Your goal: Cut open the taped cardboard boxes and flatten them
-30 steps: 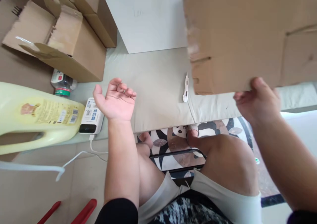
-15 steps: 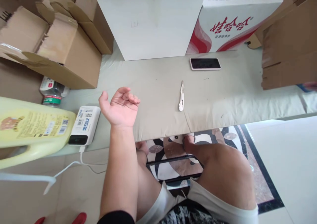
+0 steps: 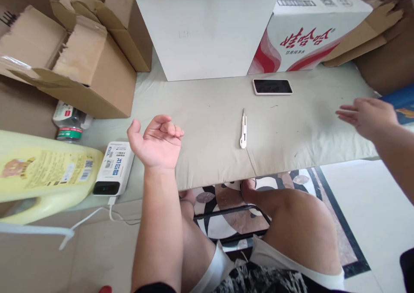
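Across the counter (image 3: 210, 150), I see the cutter (image 3: 243, 131) pointing up-frame between my empty, loosely open hands (image 3: 160, 144) (image 3: 373, 116), left nearer.

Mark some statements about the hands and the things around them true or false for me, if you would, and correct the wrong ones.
1. The left hand is palm up with nothing in it. True.
2. The right hand grips the craft knife. False: the craft knife lies on the cloth, apart from both hands.
3. The phone lies in front of the red-and-white carton. True.
4. The white cable is plugged into the phone. False: it is plugged into the white power bank.
5. A blue item, cut off by the picture's edge, shows beside the right hand. True.
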Motion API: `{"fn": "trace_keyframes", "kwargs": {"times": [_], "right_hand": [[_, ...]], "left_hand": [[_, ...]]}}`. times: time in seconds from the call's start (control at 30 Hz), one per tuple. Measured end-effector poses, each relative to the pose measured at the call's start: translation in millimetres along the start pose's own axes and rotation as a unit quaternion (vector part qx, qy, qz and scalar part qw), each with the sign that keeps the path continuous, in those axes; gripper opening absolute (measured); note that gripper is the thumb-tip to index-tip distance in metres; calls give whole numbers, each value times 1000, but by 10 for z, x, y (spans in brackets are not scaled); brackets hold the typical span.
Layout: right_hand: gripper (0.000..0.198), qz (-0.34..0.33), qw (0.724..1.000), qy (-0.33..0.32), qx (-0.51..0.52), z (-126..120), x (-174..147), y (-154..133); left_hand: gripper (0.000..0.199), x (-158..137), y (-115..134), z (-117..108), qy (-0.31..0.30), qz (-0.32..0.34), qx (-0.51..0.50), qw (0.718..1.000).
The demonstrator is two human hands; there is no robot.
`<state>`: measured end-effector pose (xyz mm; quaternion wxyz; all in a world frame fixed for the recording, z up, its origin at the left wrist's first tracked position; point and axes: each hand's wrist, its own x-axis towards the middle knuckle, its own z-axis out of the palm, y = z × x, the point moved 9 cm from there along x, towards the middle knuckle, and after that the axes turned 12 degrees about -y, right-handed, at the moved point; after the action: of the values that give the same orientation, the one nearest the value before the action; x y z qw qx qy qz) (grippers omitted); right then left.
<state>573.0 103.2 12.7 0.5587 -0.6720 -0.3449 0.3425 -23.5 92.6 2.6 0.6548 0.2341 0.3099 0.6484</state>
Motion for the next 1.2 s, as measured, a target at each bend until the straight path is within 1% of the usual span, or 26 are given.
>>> {"fn": "trace_keyframes", "kwargs": {"times": [0.03, 0.07, 0.13, 0.2, 0.3, 0.37, 0.43, 0.53, 0.6, 0.67, 0.7, 0.77, 0.87, 0.93, 0.97, 1.0, 1.03, 1.07, 1.1, 1.13, 1.17, 1.2], "right_hand": [[28, 29, 999, 12, -23, 35, -130, 76], [28, 57, 997, 18, -48, 84, -259, 118], [23, 94, 991, -2, -93, 250, -497, 86], [18, 102, 984, -51, -137, 505, -709, -66], [14, 69, 963, -154, -210, 1061, -1003, -359], [14, 26, 940, -228, -253, 1546, -1193, -516], [14, -19, 911, -297, -286, 2116, -1382, -615], [21, -95, 853, -395, -327, 3117, -1707, -737], [28, -217, 777, -459, -371, 3866, -2047, -926], [32, -322, 718, -504, -356, 4528, -2419, -1148], [34, -366, 692, -521, -340, 4820, -2604, -1256], [39, -429, 652, -541, -314, 5314, -2919, -1430], [44, -443, 612, -568, -326, 5889, -3177, -1454], [55, -445, 592, -580, -340, 6129, -3221, -1368], [61, -450, 587, -582, -338, 6192, -3207, -1320], [64, -456, 590, -581, -326, 6208, -3168, -1287], [66, -464, 601, -577, -301, 6174, -3108, -1272], [64, -469, 618, -572, -268, 6086, -3031, -1273], [58, -471, 639, -564, -228, 5942, -2941, -1293], [51, -469, 661, -554, -188, 5747, -2849, -1324], [45, -461, 682, -546, -154, 5511, -2762, -1353], [41, -451, 705, -533, -125, 5234, -2683, -1382]], "left_hand": [[67, -20, 10, -1, -2, 1, -6, 1000], [66, -43, 18, -1, -4, 2, -12, 1000], [66, -96, 39, -4, -8, 7, -28, 1000], [67, -155, 73, -14, -9, 16, -50, 999], [72, -244, 147, -48, -9, 29, -88, 996], [73, -291, 205, -77, -13, 34, -108, 993], [73, -318, 266, -92, -30, 40, -124, 991], [72, -327, 348, -84, -66, 57, -135, 987], [69, -319, 376, -87, -76, 64, -134, 986], [66, -303, 395, -91, -78, 68, -127, 986], [65, -294, 410, -92, -80, 70, -122, 987], [64, -279, 458, -104, -82, 77, -113, 987], [63, -271, 540, -155, -77, 88, -103, 988], [63, -265, 555, -172, -82, 84, -84, 989], [63, -259, 542, -173, -86, 78, -67, 991], [63, -255, 542, -194, -77, 85, -43, 992], [62, -263, 584, -252, -44, 119, -12, 992], [59, -306, 683, -342, 14, 186, 25, 982], [56, -411, 823, -432, 87, 279, 64, 954], [51, -579, 962, -494, 163, 380, 99, 905], [45, -781, 1069, -509, 227, 476, 130, 840], [40, -922, 1129, -483, 259, 537, 154, 788]]}}
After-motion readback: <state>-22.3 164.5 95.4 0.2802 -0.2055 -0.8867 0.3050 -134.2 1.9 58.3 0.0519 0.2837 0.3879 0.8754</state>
